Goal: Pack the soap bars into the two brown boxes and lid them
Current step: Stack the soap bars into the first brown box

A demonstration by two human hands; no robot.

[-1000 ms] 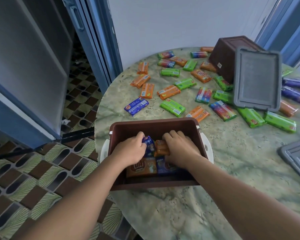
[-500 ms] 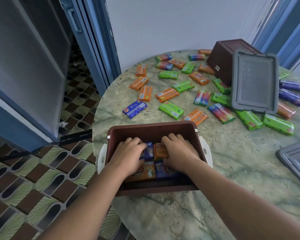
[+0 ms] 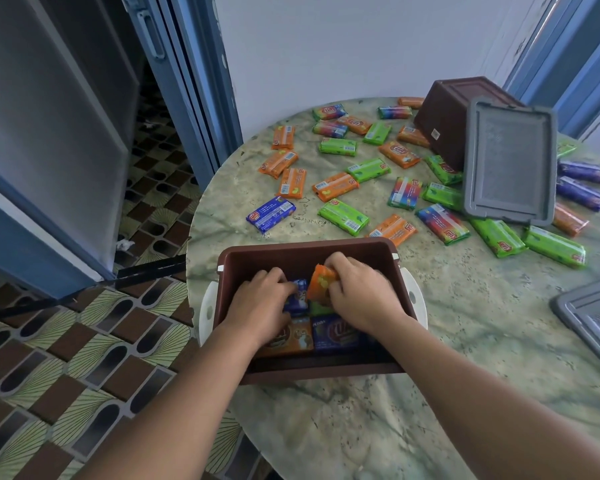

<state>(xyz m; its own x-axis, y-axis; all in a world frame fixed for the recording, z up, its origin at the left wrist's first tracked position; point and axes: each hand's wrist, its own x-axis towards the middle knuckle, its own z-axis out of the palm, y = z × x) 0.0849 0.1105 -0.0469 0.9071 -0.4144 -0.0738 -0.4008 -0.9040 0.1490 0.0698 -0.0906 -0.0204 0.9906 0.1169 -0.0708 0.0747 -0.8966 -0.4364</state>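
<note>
A brown box (image 3: 291,252) with white side handles stands at the near edge of the round table, with several soap bars lying flat inside. Both hands are down in it. My left hand (image 3: 260,304) grips a blue soap bar (image 3: 298,294). My right hand (image 3: 357,292) pinches an orange soap bar (image 3: 321,284) that is tilted up on end. A second brown box (image 3: 444,116) lies tipped over at the back of the table with a grey lid (image 3: 510,161) leaning on it. Many orange, green, blue and rainbow soap bars (image 3: 342,216) are scattered between the boxes.
Another grey lid (image 3: 589,317) pokes in at the right edge of the marbled table (image 3: 465,323). Blue door frames and a grey panel stand to the left, above a patterned tile floor (image 3: 66,358). A white wall backs the table.
My right hand has lifted the orange bar from lying flat to tilted up on end. My left hand has shifted slightly on the blue bar. The view has dipped a little.
</note>
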